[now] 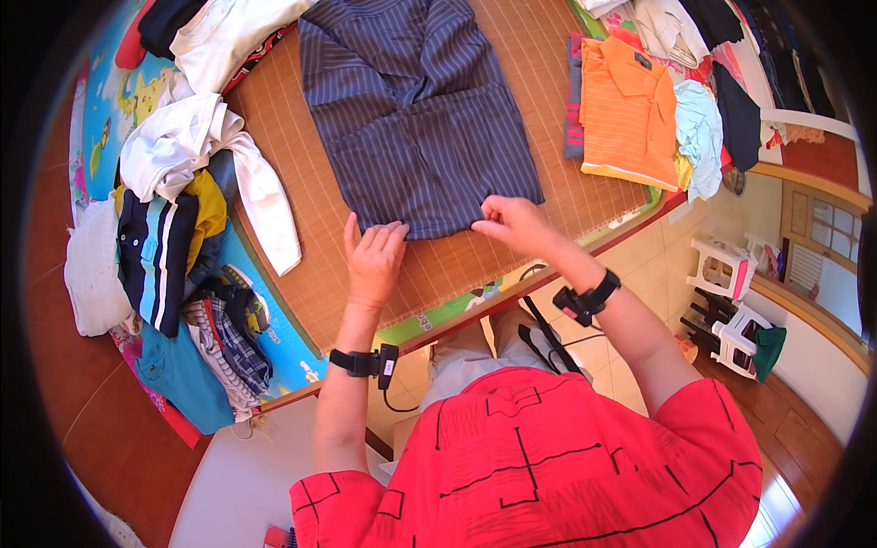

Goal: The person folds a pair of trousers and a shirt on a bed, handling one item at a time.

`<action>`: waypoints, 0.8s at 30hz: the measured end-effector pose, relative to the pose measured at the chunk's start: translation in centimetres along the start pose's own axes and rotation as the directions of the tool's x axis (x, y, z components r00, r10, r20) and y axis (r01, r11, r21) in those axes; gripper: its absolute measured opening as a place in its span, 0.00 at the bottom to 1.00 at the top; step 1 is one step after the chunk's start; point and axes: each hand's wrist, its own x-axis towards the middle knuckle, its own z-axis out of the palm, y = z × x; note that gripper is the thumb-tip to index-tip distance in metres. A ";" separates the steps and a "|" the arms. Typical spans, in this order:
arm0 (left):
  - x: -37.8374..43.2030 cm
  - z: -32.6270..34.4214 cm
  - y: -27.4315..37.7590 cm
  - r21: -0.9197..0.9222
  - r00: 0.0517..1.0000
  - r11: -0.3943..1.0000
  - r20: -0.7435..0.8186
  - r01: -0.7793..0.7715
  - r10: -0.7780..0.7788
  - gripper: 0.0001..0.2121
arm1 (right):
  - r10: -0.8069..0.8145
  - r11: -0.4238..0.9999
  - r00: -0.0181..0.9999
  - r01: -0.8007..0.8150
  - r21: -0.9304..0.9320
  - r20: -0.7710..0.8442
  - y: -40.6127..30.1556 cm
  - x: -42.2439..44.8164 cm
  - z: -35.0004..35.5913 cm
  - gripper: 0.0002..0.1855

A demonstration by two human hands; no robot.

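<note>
A dark navy pinstriped garment (pixel 425 137), apparently a shirt, lies folded and creased on a brown woven mat (pixel 438 281) in front of me. My left hand (pixel 375 257) is at the left end of its near edge, fingertips on the cloth and one finger raised. At the right part of that same edge, my right hand (pixel 510 222) pinches the fabric between thumb and fingers. Both wrists wear black straps with small devices. The far end of the garment runs out of the top of the view.
Left of the mat are heaped clothes: a white long-sleeved garment (pixel 175 144), a navy striped polo (pixel 154 253) and a teal garment (pixel 181 377). A folded orange polo shirt (pixel 627 113) lies at right beside a light blue garment (pixel 700 137). White plastic stools (pixel 719 267) stand on the floor.
</note>
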 end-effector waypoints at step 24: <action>6.2 2.0 0.1 0.137 0.973 0.968 0.070 0.209 -0.220 0.28 | -0.514 0.741 0.828 0.298 -0.601 -0.224 -2.1 7.1 1.2 0.33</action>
